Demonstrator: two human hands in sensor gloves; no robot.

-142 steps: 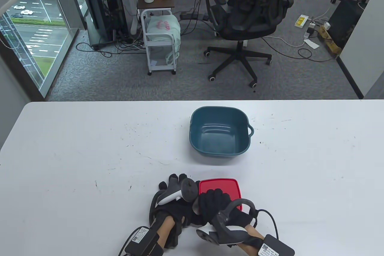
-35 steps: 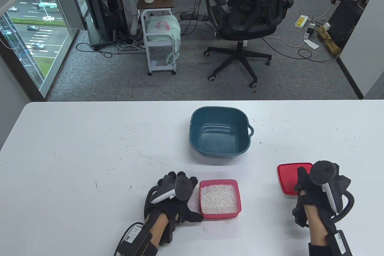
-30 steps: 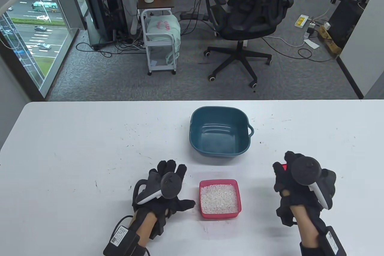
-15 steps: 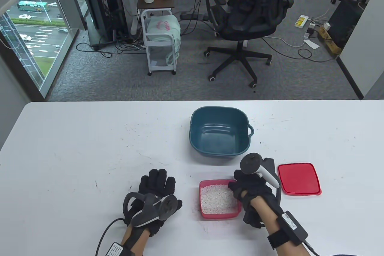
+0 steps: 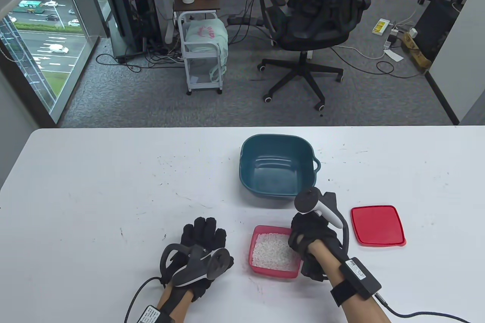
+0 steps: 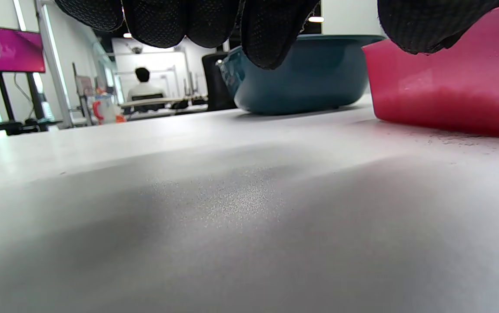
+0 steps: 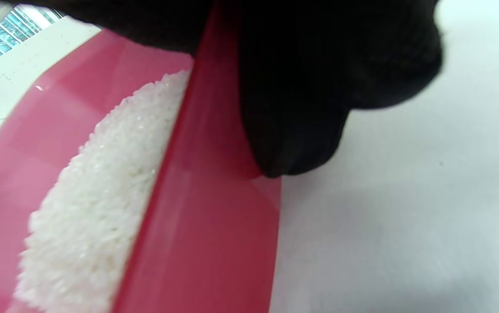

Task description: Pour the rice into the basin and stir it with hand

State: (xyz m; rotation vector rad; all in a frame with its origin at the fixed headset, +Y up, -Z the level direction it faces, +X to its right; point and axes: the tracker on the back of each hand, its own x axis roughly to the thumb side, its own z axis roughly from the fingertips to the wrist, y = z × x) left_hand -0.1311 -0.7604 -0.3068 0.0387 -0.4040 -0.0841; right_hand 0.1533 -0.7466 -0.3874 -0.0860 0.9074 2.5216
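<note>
Now my right hand (image 5: 312, 237) pinches the right wall of the red box (image 5: 261, 268) of rice (image 5: 271, 251), just before the basin (image 5: 278, 166); my left hand (image 5: 202, 241) lies flat, fingers together.

No text can be read with confidence. The black sensor box strapped to the right forearm (image 5: 360, 273) carries a small white label with print and a code square, too fine to make out. A similar white label with a code square sits on the black box at the left wrist (image 5: 148, 315), also illegible. The magenta wall screen (image 6: 6, 48) in the left wrist view shows pale lines of writing, blurred beyond reading. The yellow-and-white power strip on the grey carpet floor (image 5: 381, 26) bears dark markings that are too small to tell.
</note>
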